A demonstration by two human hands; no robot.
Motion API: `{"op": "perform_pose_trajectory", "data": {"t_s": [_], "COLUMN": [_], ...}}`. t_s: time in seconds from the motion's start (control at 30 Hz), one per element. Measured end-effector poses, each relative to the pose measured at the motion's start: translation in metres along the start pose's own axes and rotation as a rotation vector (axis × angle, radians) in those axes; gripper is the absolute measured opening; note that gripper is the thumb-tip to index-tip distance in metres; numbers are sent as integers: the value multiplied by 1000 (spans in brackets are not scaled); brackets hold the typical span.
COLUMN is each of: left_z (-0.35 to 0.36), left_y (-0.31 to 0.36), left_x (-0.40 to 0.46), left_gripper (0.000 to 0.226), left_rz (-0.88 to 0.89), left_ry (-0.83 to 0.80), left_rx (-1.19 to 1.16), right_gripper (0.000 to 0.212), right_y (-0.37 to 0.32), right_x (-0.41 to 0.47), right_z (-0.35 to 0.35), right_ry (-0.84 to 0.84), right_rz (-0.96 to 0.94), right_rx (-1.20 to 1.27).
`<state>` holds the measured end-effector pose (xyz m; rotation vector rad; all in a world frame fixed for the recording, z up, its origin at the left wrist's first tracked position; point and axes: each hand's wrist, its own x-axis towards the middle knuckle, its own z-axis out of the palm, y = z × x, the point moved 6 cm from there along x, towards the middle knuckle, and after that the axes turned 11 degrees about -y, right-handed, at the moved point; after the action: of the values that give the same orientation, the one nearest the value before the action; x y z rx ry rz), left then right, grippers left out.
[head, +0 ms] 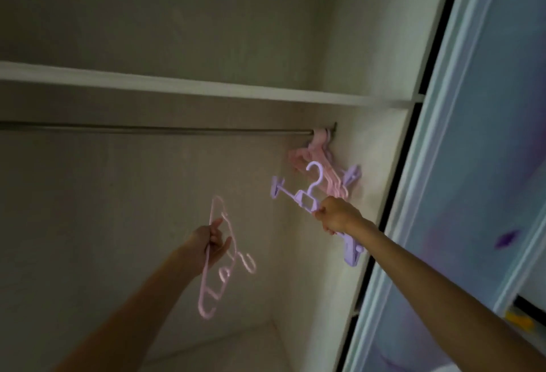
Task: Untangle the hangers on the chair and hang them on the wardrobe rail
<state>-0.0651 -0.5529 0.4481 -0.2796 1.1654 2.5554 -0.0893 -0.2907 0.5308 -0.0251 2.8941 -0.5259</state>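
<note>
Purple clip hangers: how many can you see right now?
2. One purple clip hanger is gripped by the right hand below the rail; another hangs behind the pink hangers at the rail's right end. More may be hidden there.

Lilac plastic clip hanger (307,197), hook up and free of the rail, bar tilted down to the right, clips at both ends. Blurred pale pink plastic hangers (220,256) hang low left, hooks downward. Bunch of pink hangers (320,161) already on the grey metal wardrobe rail (153,129), at its right end against the side wall
</note>
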Motion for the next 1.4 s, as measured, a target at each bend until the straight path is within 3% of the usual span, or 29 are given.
{"op": "perform_pose_trajectory", "data": {"t_s": [0.1, 0.27, 0.6, 0.7, 0.8, 0.87, 0.97, 1.17, 1.4], "left_z": [10, 26, 29, 26, 23, 21, 17, 12, 13], "left_y": [33, 83, 118, 125, 134, 137, 140, 134, 115], "left_x": [35, 96, 172, 185, 193, 197, 196, 190, 173], "left_gripper": [28, 18, 19, 17, 27, 22, 27, 34, 34], "left_rz": [49, 139, 106, 128, 139, 139, 157, 84, -73], "left_ry": [31, 81, 165, 189, 207, 195, 189, 102, -62], "left_rx": [140, 330, 702, 828, 957, 922, 740, 602, 174], "right_gripper": [27, 37, 41, 38, 44, 53, 62, 64, 63], "right_y": [-26, -52, -49, -50, -59, -73, -93, -62, -25], "right_x": [39, 127, 230, 230, 229, 227, 236, 246, 254], "right_z": [-48, -101, -94, -93, -109, -123, -126, -130, -144], "right_ry": [118, 214, 198, 297, 505, 609, 549, 559, 413], "right_rz": [-37, -81, -62, -83, -159, -276, -323, -157, -12], "right_rx": [-123, -187, -276, -377, -415, -370, -536, -627, -743]}}
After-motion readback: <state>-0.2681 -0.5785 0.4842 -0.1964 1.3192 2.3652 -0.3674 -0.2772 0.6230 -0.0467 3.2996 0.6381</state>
